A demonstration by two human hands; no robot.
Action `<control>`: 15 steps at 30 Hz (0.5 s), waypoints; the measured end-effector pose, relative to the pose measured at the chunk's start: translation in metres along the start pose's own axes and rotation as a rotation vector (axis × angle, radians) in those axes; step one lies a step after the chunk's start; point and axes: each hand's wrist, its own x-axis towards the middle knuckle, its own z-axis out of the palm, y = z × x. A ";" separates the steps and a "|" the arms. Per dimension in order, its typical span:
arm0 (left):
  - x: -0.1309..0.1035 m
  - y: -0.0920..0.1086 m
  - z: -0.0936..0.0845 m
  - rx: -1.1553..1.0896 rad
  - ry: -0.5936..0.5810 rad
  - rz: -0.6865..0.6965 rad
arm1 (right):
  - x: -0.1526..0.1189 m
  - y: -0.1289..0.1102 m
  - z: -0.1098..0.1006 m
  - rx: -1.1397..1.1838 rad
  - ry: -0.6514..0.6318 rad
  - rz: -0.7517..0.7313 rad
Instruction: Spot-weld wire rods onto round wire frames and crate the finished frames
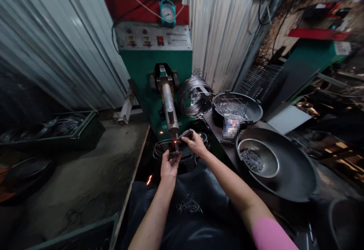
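Both hands are at work directly under the electrode (171,119) of the green machine (156,58), as I observe from the room. The right hand (196,144) pinches a small dark flat piece (187,133) between thumb and fingers, just beside the electrode tip. The left hand (170,167) sits lower and nearer the body, fingertips raised at a wire ring (159,144); I cannot tell whether its grip is closed. The ring extends left of the electrode, above the left hand. A spark (175,142) glows between the hands and the electrode.

Beyond the right hand stands a wire coil (196,96). To its right, the worktop (212,124) carries a pan (254,110) of wire parts and a wide pan (298,166) holding a steel bowl (271,161) of small metal pieces. Loose wire bits (189,204) lie on the lap, nearer the body than both hands.
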 end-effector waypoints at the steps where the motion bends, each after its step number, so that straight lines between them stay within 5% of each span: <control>1: -0.001 0.001 0.000 0.000 0.004 -0.016 | 0.003 -0.002 -0.004 0.046 0.035 0.028; 5: -0.011 0.004 -0.004 0.009 -0.019 -0.107 | 0.010 -0.014 -0.039 0.252 0.278 0.039; 8: -0.022 -0.005 -0.011 0.247 -0.027 -0.006 | 0.001 -0.011 -0.071 0.206 0.339 0.041; 13: -0.030 -0.029 -0.026 1.077 0.004 0.779 | -0.023 0.019 -0.091 -0.009 0.127 0.134; 15: -0.028 -0.036 -0.027 1.256 -0.056 0.975 | -0.027 0.030 -0.092 -0.046 0.049 0.125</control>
